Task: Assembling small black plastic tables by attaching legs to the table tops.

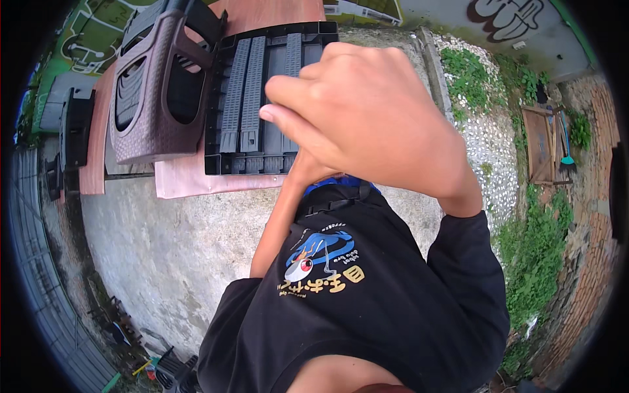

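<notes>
My right hand [373, 118] is raised close to the view, its fingers curled in and the thumb pressed beside the bent index finger. Whatever it may grip is hidden by the hand itself. My left hand [311, 169] is mostly covered by the right one; only its wrist side shows, and its fingers are out of sight. Beyond both hands, a black plastic rack panel [223, 162] with a raised rim and long perforated strips [252, 92] lies on the reddish table [275, 14]. The right hand overlaps the panel's right part in the view; I cannot tell whether it touches it.
Left of the panel stands a brown woven-pattern plastic piece [157, 141] with large rounded openings. Another black plastic part [78, 128] is at far left. Concrete floor [164, 242] runs below the table. A broom [567, 160] and a wooden frame [538, 144] lean at right.
</notes>
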